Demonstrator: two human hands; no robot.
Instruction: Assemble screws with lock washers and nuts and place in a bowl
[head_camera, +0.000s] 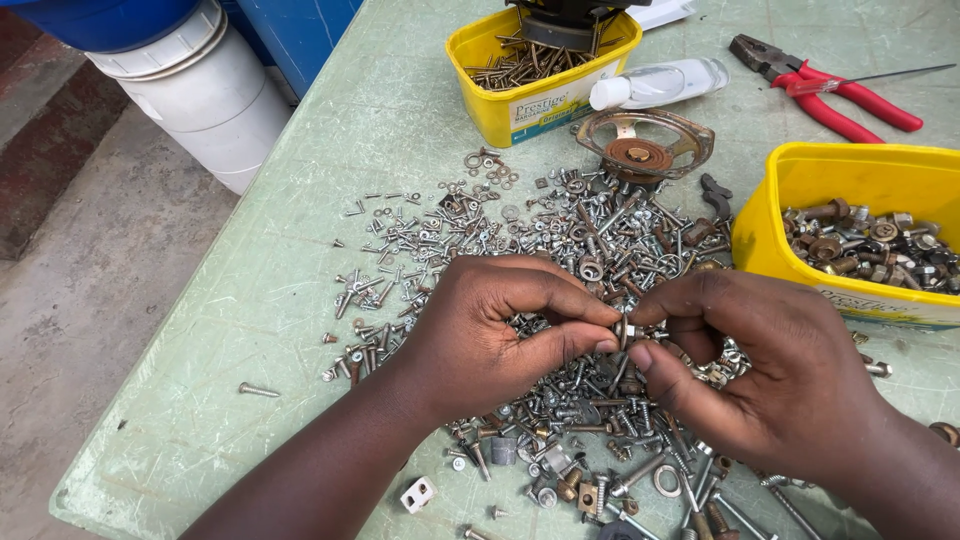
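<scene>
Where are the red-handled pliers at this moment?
In the head view, the red-handled pliers lie at the table's far right, behind the right yellow tub, beside the clear bottle.

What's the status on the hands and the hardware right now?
Left hand and right hand pinch one small washer together. Loose screw pile beneath. Nothing blocking.

A scratched pale green desk (300, 250) is covered at its middle by a loose heap of screws, bolts and washers (560, 260). Two yellow tubs (530, 110) (850, 185) are set far and right; red-handled pliers (830, 90), a clear bottle (665, 82) and a rusty round frame (640, 150) are laid between them.
</scene>
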